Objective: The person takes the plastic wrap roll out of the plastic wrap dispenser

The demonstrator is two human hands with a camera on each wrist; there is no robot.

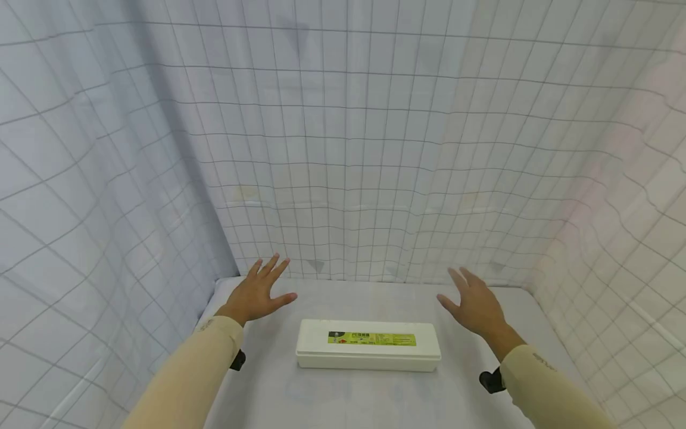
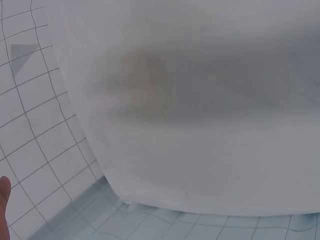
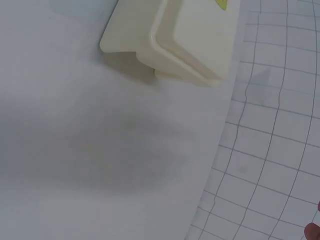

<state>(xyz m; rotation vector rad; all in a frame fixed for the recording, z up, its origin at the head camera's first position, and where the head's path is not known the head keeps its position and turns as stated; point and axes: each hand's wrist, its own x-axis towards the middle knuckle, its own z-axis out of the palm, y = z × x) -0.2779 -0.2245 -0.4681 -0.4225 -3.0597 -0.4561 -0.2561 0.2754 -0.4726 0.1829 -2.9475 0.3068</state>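
Note:
A long white plastic box [image 1: 367, 360] with a lid and a yellow-green printed label [image 1: 372, 339] lies crosswise in the head view. My left hand [image 1: 256, 296] is held up to the left of it, fingers spread and holding nothing. On the other side my right hand [image 1: 476, 305] hovers with its fingers extended, apart from the box. One end of the white box [image 3: 195, 40] appears at the top of the right wrist view. Only a fingertip [image 2: 4, 192] shows at the left edge of the left wrist view, and fingertips [image 3: 312, 231] at the right edge of the right wrist view.
The box rests on a white-covered table [image 1: 343, 396]. White cloth with a dark grid [image 1: 343, 149] hangs behind the table and along its left and right sides. Each wrist carries a small black device [image 1: 492, 381] near the sleeve. Soft shadows fall on the tabletop.

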